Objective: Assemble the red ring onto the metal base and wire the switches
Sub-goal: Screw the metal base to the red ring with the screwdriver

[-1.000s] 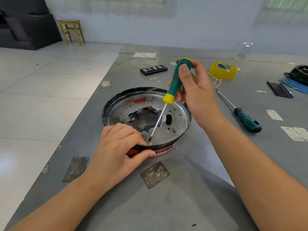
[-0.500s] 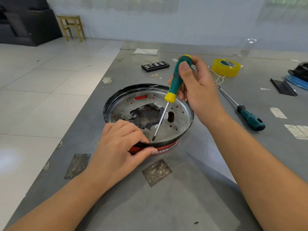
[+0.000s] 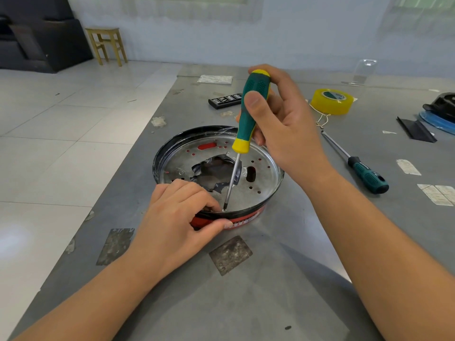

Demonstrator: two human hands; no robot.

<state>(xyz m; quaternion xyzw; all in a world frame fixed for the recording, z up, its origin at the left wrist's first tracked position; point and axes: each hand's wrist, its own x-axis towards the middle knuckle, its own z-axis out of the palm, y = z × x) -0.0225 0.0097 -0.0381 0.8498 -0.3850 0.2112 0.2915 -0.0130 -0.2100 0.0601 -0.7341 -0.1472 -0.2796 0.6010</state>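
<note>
A round metal base [image 3: 261,183] with punched holes and a torn middle opening sits inside a black rim on the grey table. The red ring [image 3: 246,219] shows beneath it at the near edge. My left hand [image 3: 179,217] grips the near rim, thumb on the red ring and fingers curled over the edge. My right hand [image 3: 283,129] holds a green and yellow screwdriver [image 3: 248,119] nearly upright. Its tip rests on a small screw at the near rim, just beside my left fingertips. No switches or wires are in view.
A second green-handled screwdriver [image 3: 364,173] lies to the right. A yellow tape roll [image 3: 331,100] and a black bit case [image 3: 225,100] sit farther back. A black and blue object [image 3: 440,114] is at the right edge. The table's left edge drops to a tiled floor.
The screwdriver tip has stayed on the screw at the near rim while my right hand holds the handle above it. My left hand keeps its grip on the rim.
</note>
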